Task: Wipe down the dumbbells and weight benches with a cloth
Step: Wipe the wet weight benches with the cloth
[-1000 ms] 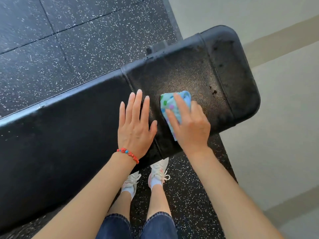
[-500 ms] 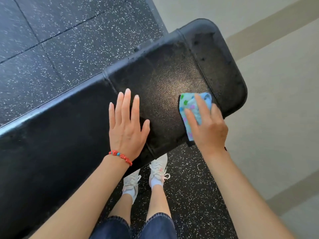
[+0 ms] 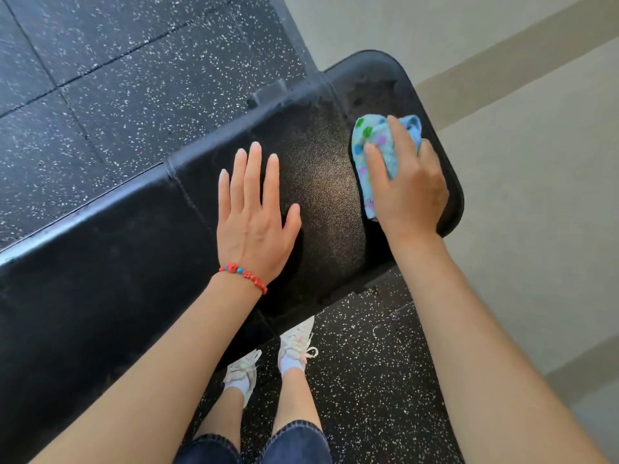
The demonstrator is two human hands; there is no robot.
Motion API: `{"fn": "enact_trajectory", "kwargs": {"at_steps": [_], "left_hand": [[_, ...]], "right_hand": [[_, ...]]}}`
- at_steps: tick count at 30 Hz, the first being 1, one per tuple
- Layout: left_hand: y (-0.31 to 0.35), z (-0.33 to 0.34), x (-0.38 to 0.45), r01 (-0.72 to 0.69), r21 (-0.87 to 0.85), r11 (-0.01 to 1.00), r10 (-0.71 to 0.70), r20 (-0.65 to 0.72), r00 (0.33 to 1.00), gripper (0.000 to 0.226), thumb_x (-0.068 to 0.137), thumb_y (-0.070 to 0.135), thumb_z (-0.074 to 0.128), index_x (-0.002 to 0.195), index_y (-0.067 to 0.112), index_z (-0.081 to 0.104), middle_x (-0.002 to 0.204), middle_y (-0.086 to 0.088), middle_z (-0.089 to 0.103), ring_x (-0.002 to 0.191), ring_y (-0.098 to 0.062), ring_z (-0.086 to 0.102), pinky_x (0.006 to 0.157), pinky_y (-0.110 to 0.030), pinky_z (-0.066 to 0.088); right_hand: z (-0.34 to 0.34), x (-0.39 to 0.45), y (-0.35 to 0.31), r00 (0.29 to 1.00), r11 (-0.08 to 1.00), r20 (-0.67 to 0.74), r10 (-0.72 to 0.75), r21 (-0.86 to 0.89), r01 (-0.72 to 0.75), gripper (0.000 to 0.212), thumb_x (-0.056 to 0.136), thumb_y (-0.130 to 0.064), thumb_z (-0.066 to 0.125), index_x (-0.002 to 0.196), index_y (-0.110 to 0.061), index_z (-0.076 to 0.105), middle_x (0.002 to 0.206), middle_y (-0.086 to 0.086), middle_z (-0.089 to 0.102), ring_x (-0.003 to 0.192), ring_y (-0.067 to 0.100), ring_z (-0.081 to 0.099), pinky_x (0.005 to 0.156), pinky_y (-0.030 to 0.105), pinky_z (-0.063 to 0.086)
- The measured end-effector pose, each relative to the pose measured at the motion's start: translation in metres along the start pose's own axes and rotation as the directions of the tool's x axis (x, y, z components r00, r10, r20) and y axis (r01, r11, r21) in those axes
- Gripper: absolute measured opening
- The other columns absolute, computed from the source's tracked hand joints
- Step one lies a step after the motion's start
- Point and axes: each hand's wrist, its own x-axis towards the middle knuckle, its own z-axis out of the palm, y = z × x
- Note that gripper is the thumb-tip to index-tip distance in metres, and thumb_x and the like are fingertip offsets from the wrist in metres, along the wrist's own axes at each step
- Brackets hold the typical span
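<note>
A long black padded weight bench [image 3: 100, 262] runs diagonally from lower left to upper right. A light blue cloth with coloured dots [image 3: 375, 145] is bunched under my right hand [image 3: 405, 185], which presses it onto the bench's end pad near the right edge. Flat on the pad to the left of it lies my left hand [image 3: 254, 216], fingers spread, holding nothing, a red bead bracelet on its wrist. No dumbbells are in view.
Black speckled rubber floor tiles [image 3: 117, 78] lie beyond and beneath the bench. A pale smooth floor with beige stripes [image 3: 536, 195] starts just past the bench's right end. My feet in white sneakers [image 3: 298, 343] stand at the bench's near side.
My right hand has slid the cloth to the right and away from me, along the pad toward the bench's end. My left hand has stayed flat on the pad.
</note>
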Motion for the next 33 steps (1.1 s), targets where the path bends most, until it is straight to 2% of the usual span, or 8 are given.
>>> {"fn": "enact_trajectory", "kwargs": {"at_steps": [4, 8, 14, 20, 23, 26, 29, 33], "left_hand": [[-0.002, -0.001, 0.001, 0.002, 0.0, 1.0, -0.002, -0.007, 1.0, 0.058, 0.092, 0.034, 0.037, 0.139, 0.0, 0.036, 0.147, -0.022, 0.032, 0.138, -0.035, 0.024, 0.114, -0.048, 0.015], [-0.001, -0.001, 0.001, -0.008, 0.001, 1.0, 0.008, -0.007, 1.0, 0.058, 0.092, 0.034, 0.038, 0.139, 0.0, 0.036, 0.147, -0.022, 0.032, 0.138, -0.035, 0.024, 0.114, -0.048, 0.015], [-0.002, -0.001, 0.0, -0.007, 0.01, 1.0, 0.007, 0.0, 1.0, 0.058, 0.093, 0.035, 0.037, 0.14, 0.001, 0.035, 0.147, -0.022, 0.031, 0.138, -0.035, 0.023, 0.115, -0.047, 0.014], [-0.001, -0.005, 0.0, -0.006, 0.006, 1.0, 0.005, 0.032, 0.999, 0.059, 0.093, 0.036, 0.035, 0.14, 0.001, 0.035, 0.147, -0.022, 0.032, 0.137, -0.035, 0.023, 0.114, -0.047, 0.013], [-0.002, -0.011, 0.001, -0.006, -0.015, 1.0, 0.007, 0.069, 0.998, 0.06, 0.092, 0.037, 0.035, 0.138, 0.0, 0.037, 0.146, -0.022, 0.033, 0.136, -0.036, 0.026, 0.113, -0.048, 0.017], [-0.002, -0.022, 0.001, -0.025, -0.021, 0.999, 0.027, 0.13, 0.991, 0.061, 0.09, 0.037, 0.033, 0.136, -0.002, 0.04, 0.144, -0.025, 0.036, 0.133, -0.039, 0.032, 0.109, -0.051, 0.024], [-0.001, -0.038, -0.012, -0.055, -0.043, 0.998, 0.062, 0.176, 0.982, 0.061, 0.089, 0.036, 0.033, 0.133, -0.004, 0.044, 0.139, -0.027, 0.041, 0.13, -0.042, 0.038, 0.106, -0.053, 0.03], [0.008, -0.071, -0.043, -0.134, -0.062, 0.989, 0.144, 0.182, 0.973, 0.058, 0.088, 0.034, 0.036, 0.129, -0.005, 0.049, 0.135, -0.027, 0.046, 0.126, -0.043, 0.042, 0.104, -0.053, 0.033]], "right_hand": [[-0.002, -0.018, 0.013, 0.995, 0.995, -0.004, -0.101, -0.022, 0.101, 0.038, 0.087, -0.036, 0.055, 0.117, -0.014, 0.062, 0.08, 0.014, 0.059, 0.068, 0.025, 0.058, 0.056, 0.022, 0.04], [-0.002, -0.006, 0.011, 0.995, 0.996, 0.041, -0.088, -0.009, 0.089, 0.038, 0.086, -0.038, 0.055, 0.116, -0.016, 0.062, 0.082, 0.014, 0.06, 0.069, 0.026, 0.058, 0.057, 0.024, 0.038], [0.01, 0.066, -0.017, 0.996, 0.998, 0.061, 0.067, 0.005, -0.068, 0.041, 0.093, -0.043, 0.045, 0.129, -0.026, 0.05, 0.11, 0.012, 0.057, 0.1, 0.028, 0.054, 0.074, 0.032, 0.042], [0.003, 0.034, 0.002, 1.0, 1.0, 0.004, -0.001, 0.017, 0.001, 0.041, 0.089, -0.038, 0.053, 0.122, -0.015, 0.058, 0.093, 0.02, 0.061, 0.083, 0.034, 0.059, 0.063, 0.032, 0.046], [-0.011, 0.001, 0.02, 0.998, 0.998, -0.003, 0.059, -0.011, -0.059, 0.042, 0.087, -0.038, 0.052, 0.12, -0.014, 0.059, 0.088, 0.02, 0.061, 0.078, 0.035, 0.06, 0.061, 0.033, 0.048], [-0.029, -0.028, 0.031, 0.978, 0.982, 0.092, 0.187, -0.034, -0.184, 0.044, 0.09, -0.037, 0.053, 0.129, -0.018, 0.052, 0.101, 0.02, 0.059, 0.092, 0.036, 0.057, 0.07, 0.038, 0.047], [-0.049, -0.054, 0.027, 0.92, 0.941, 0.2, 0.336, -0.038, -0.335, 0.045, 0.092, -0.039, 0.049, 0.134, -0.024, 0.045, 0.113, 0.017, 0.056, 0.102, 0.033, 0.053, 0.077, 0.036, 0.044], [-0.083, -0.103, 0.013, 0.846, 0.857, 0.225, 0.484, 0.073, -0.51, 0.041, 0.09, -0.038, 0.053, 0.13, -0.027, 0.05, 0.11, 0.016, 0.058, 0.1, 0.035, 0.054, 0.076, 0.035, 0.042]]}}
